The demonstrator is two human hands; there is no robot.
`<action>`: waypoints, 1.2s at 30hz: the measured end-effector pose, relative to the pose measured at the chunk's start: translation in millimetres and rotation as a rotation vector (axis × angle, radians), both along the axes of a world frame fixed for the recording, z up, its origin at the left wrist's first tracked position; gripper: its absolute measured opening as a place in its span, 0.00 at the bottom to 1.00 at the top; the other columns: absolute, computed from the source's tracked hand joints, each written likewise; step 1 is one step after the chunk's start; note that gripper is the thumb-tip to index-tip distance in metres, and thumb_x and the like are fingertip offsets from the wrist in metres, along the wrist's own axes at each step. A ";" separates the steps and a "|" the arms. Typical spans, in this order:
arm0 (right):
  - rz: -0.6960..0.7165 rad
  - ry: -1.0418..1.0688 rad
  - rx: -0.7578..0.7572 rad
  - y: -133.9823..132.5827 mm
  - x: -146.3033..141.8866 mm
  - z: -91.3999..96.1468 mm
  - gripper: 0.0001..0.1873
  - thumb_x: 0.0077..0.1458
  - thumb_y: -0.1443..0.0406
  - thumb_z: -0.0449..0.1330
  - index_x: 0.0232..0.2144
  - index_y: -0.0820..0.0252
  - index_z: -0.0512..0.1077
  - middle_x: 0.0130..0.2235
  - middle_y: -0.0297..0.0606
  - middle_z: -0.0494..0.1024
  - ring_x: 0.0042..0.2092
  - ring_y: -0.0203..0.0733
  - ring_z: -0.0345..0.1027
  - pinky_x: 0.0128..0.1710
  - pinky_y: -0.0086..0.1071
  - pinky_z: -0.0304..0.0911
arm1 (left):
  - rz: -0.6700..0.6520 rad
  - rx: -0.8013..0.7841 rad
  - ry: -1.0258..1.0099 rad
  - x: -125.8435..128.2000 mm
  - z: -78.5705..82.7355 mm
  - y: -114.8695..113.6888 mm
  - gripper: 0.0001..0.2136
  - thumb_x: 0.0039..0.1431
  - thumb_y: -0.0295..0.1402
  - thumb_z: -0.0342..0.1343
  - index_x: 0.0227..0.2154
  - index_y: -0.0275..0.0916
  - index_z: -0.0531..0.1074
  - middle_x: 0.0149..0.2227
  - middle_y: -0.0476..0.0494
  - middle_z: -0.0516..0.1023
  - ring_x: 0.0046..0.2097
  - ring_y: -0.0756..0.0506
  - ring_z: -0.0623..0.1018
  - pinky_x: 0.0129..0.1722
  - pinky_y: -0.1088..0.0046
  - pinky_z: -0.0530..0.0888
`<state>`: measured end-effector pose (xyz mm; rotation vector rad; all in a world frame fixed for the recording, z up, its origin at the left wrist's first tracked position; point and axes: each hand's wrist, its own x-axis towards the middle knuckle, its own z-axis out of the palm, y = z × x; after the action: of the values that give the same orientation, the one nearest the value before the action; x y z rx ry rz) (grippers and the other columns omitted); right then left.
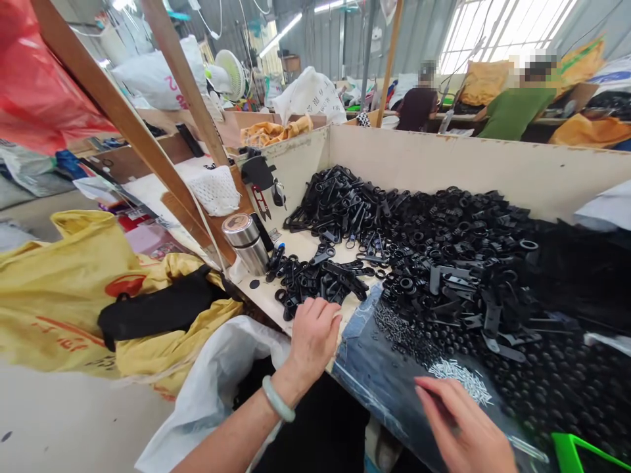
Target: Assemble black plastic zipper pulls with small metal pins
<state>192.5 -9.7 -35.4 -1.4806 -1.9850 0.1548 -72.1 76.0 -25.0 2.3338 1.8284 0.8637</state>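
My left hand [314, 336], with a pale green bangle [277, 399] on the wrist, rests at the near edge of the work tray. Its fingers curl down onto a small heap of black plastic parts [320, 279]; whether it holds any is hidden. My right hand [463, 430] lies over a dark cloth [379, 368] at the tray's front, fingers together and bent, beside a little pile of thin metal pins [461, 378]. What sits in that hand is unclear. A large mound of black plastic parts [444, 243] fills the tray behind both hands.
A steel flask [246, 243] stands at the tray's left corner. White plastic bag [217, 387] hangs below my left arm; yellow sack [59, 289] with a black pouch lies to the left. Wooden struts [128, 125] slant overhead. A green bin [576, 453] is at lower right. Two people sit beyond the back wall [444, 157].
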 end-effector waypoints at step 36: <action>-0.080 -0.160 -0.042 21.1 -24.5 -18.1 0.19 0.73 0.58 0.45 0.35 0.54 0.72 0.31 0.34 0.75 0.31 0.36 0.75 0.30 0.28 0.63 | -0.173 -0.252 -0.162 30.0 1.7 -28.4 0.07 0.71 0.33 0.49 0.42 0.44 0.72 0.32 0.50 0.78 0.35 0.45 0.78 0.36 0.69 0.68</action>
<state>168.0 11.3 -53.4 -1.6412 -2.0545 0.0451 -42.0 47.6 -23.3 2.1584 1.5462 0.7288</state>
